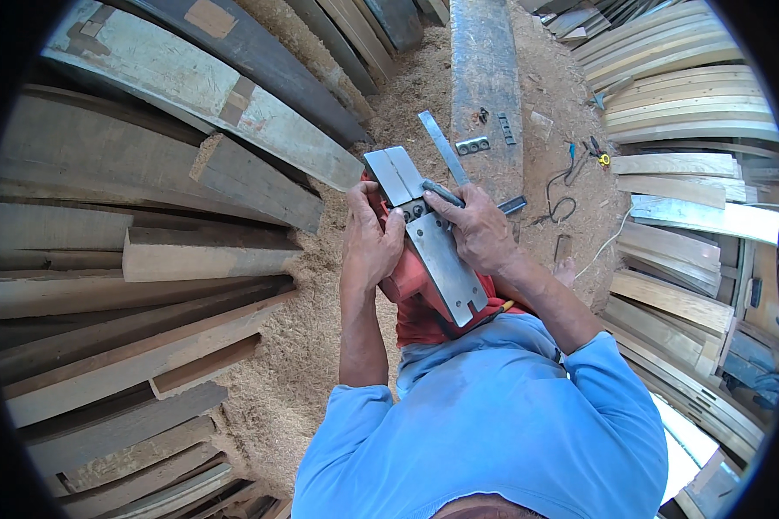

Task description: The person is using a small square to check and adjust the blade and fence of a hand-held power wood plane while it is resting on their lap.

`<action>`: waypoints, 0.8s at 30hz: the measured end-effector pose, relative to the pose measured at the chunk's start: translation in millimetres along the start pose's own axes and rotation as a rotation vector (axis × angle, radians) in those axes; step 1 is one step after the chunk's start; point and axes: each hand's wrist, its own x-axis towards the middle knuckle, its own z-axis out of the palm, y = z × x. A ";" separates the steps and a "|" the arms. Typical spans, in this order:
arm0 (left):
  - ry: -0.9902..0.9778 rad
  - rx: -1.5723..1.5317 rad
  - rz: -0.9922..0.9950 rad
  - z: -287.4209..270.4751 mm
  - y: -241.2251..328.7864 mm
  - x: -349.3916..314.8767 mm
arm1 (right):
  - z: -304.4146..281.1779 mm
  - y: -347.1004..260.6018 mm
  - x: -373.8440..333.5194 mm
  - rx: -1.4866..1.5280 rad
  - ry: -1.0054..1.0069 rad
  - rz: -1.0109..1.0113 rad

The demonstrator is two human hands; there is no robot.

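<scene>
A red electric hand planer rests on my lap with its metal sole plates facing up. The cutter drum, with its bolts, shows in the gap between the plates. My left hand is closed around the planer's left side, thumb near the drum. In my right hand a short dark rod-like tool is pinched, its tip over the right end of the drum. A long flat metal strip runs away from the right fingers; I cannot tell whether they hold it.
Beyond the planer lies a long worn plank, bearing a metal block with holes and a dark slotted piece. On the sawdust-covered ground are a dark cable and a yellow-handled tool. Timber stacks flank both sides.
</scene>
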 end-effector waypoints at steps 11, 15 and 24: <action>0.000 -0.011 0.002 -1.7 5.1 -1.7 | -1.1 -3.4 4.5 0.033 0.028 -0.006; 0.010 0.013 0.021 0.1 4.5 -1.8 | -1.0 -0.9 3.9 0.045 0.075 -0.034; 0.005 -0.063 0.017 -1.1 -1.8 -4.1 | -39.1 -10.8 -1.8 0.078 0.181 -0.008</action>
